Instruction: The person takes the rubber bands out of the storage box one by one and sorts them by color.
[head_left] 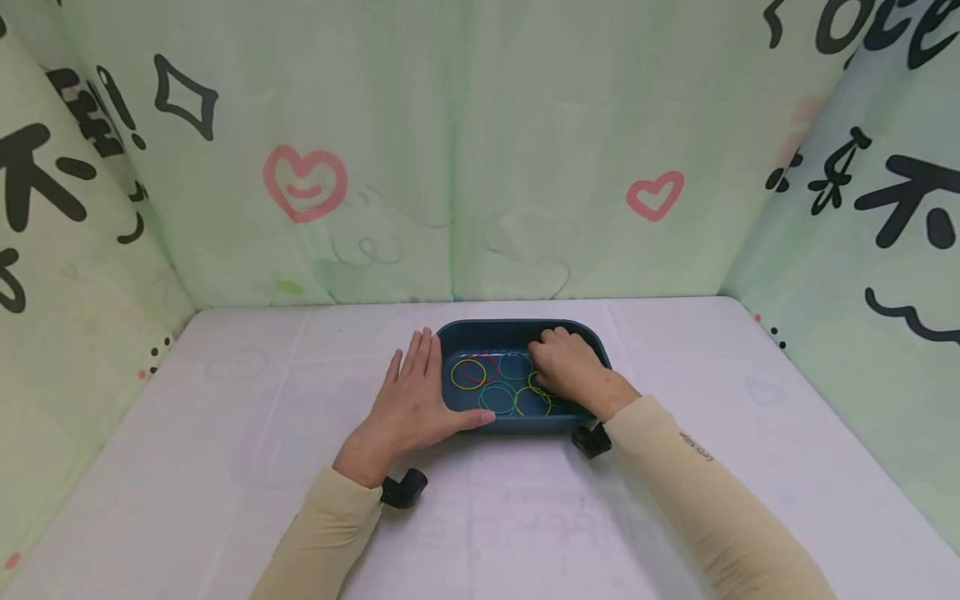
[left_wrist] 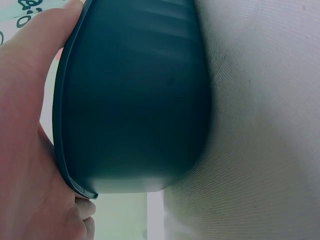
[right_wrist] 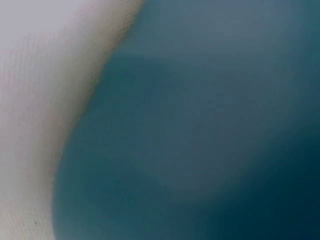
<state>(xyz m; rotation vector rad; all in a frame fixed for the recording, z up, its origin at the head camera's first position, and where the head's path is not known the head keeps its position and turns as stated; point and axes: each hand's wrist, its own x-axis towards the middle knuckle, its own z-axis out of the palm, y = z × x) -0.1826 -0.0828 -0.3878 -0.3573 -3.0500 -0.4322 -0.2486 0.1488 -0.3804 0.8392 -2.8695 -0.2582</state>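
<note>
In the head view, the left hand (head_left: 411,407), fingers straight, rests against the left end of the blue tray (head_left: 536,426) on the table (head_left: 480,517). The right hand (head_left: 572,371) bends inside, fingers curled; whether it holds some rubber bands (head_left: 498,383) lying there, I cannot tell. The left wrist view shows the thumb (left_wrist: 47,27) at the rim; the right, blurred tray.

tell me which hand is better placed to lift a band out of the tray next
Probably the right hand: it reaches inside the tray, beside the bands, while the left hand rests against the tray's left end.
</note>
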